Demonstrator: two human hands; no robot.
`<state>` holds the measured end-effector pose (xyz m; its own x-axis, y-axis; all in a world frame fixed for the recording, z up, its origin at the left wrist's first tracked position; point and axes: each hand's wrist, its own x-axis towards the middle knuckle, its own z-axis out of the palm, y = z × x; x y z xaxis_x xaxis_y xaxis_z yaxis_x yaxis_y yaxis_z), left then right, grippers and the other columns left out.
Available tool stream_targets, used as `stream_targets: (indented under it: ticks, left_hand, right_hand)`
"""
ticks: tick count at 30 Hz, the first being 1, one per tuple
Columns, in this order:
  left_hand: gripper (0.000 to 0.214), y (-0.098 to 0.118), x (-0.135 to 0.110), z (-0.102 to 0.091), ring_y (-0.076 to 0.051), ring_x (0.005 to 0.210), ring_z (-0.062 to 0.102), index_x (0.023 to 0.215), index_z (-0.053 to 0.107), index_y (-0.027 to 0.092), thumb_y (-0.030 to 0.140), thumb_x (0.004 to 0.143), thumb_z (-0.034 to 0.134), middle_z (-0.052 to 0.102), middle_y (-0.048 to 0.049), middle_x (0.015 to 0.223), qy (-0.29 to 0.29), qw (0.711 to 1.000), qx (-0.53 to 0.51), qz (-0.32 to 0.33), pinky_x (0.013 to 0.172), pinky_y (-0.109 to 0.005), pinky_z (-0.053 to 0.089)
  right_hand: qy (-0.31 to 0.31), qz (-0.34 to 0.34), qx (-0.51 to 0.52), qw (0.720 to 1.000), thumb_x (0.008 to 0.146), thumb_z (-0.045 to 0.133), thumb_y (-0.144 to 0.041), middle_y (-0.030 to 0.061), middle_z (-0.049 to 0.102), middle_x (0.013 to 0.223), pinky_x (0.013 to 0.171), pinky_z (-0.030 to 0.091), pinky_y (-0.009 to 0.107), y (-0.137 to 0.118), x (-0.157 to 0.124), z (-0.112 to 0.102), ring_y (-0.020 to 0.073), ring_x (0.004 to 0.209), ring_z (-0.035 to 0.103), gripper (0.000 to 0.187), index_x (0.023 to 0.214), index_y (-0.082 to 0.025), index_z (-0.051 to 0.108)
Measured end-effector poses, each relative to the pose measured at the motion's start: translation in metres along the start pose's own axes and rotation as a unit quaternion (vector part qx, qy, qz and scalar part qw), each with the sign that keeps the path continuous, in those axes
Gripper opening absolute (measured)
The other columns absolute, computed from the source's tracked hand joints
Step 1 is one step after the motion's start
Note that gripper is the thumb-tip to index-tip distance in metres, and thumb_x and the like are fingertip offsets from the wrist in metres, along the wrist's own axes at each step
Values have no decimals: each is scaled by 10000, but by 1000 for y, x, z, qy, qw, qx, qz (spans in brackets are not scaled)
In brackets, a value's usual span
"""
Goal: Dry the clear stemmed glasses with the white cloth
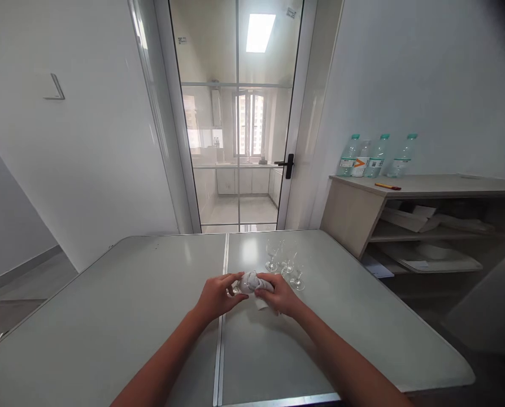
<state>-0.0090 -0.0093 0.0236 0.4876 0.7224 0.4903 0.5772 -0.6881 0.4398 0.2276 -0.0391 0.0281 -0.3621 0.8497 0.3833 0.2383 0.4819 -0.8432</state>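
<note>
Just above the table, my left hand (pixel 219 297) is closed around a small clear stemmed glass (pixel 236 289), lying sideways with its foot toward the left. My right hand (pixel 281 294) grips a white cloth (pixel 261 303) that is bunched against the glass's bowl, with one end hanging down. Whether the cloth goes inside the bowl or only around it, I cannot tell. Beyond my right hand stand several more clear stemmed glasses (pixel 271 264), close together on the grey table (pixel 159 305).
A metal seam (pixel 219 356) runs down the table's middle. At the right, a wooden shelf unit (pixel 354 209) carries several plastic bottles (pixel 377 158) and an orange pen-like object (pixel 387 186). Behind the table is a glass door (pixel 256 209) with a black handle (pixel 289 166).
</note>
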Motion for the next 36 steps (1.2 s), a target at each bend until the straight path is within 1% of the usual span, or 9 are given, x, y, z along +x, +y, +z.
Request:
stream_targets:
  ticks: [4, 7, 12, 15, 19, 25, 30, 33, 36]
  left_hand:
    - [524, 2, 0, -1, -123, 609, 644, 1207, 712, 259, 367, 713, 851, 777, -14, 985, -59, 990, -117, -46, 624, -255, 528]
    - [505, 5, 0, 4, -134, 631, 658, 1269, 680, 252, 396, 793, 774, 774, -22, 973, -76, 991, -102, -45, 641, -265, 532]
    - [647, 5, -1, 13, -179, 771, 718, 1424, 514, 291, 392, 825, 738, 768, -22, 1035, -12, 1000, 7, -12, 739, -299, 540]
    - [504, 3, -2, 15, -170, 764, 706, 1338, 573, 290, 358, 860, 714, 767, -25, 1016, 37, 999, 26, -12, 749, -295, 534]
    - [477, 2, 1, 11, -105, 590, 594, 1221, 655, 286, 343, 769, 798, 740, 10, 887, 14, 994, -87, -62, 657, -255, 507]
    - [525, 2, 6, 1, -74, 461, 458, 1069, 714, 162, 366, 619, 892, 640, 12, 672, -139, 878, -418, -188, 449, -214, 359]
    - [513, -3, 7, -11, -54, 410, 437, 978, 733, 119, 551, 710, 800, 684, -55, 719, -279, 800, -486, -215, 424, -216, 290]
    - [472, 1, 8, -10, -116, 593, 601, 1035, 723, 140, 554, 808, 722, 710, -72, 825, -235, 852, -437, -168, 547, -228, 410]
    - [395, 6, 9, 0, -132, 654, 592, 1035, 701, 171, 498, 815, 726, 670, -20, 752, -92, 931, -329, -131, 632, -248, 446]
  right_hand:
    - [-64, -46, -74, 994, 838, 688, -269, -25, 580, 686, 631, 379, 251, -4, -4, -13, 133, 631, 486, 94, 837, -179, 715]
    - [-47, -46, -86, 994, 846, 678, -270, -19, 601, 690, 626, 379, 254, -1, -4, -16, 136, 622, 489, 106, 870, -181, 729]
    - [67, -7, -16, 998, 859, 679, -356, 24, 691, 801, 664, 437, 272, 9, 2, -4, 181, 707, 572, 231, 980, -175, 758]
    - [120, 23, 31, 992, 856, 684, -406, 33, 694, 831, 661, 453, 275, 13, 4, 4, 189, 728, 584, 290, 1008, -169, 757]
    - [59, 0, 19, 998, 854, 688, -420, 21, 670, 809, 628, 421, 259, 7, 1, 2, 167, 700, 548, 306, 1004, -164, 761]
    - [-29, -43, -16, 999, 870, 668, -431, 10, 626, 723, 595, 403, 257, -8, -5, -12, 146, 626, 506, 291, 925, -157, 750]
    - [-45, -75, -41, 995, 859, 685, -392, 1, 635, 702, 607, 426, 256, -6, -6, -11, 142, 603, 524, 241, 916, -169, 760]
    - [24, -60, -54, 996, 873, 671, -381, 23, 686, 760, 635, 448, 272, 1, -4, -9, 166, 646, 569, 259, 987, -170, 769]
    - [102, -36, -54, 993, 870, 677, -380, 51, 733, 841, 692, 486, 302, 8, -1, -6, 211, 729, 630, 275, 1033, -179, 772]
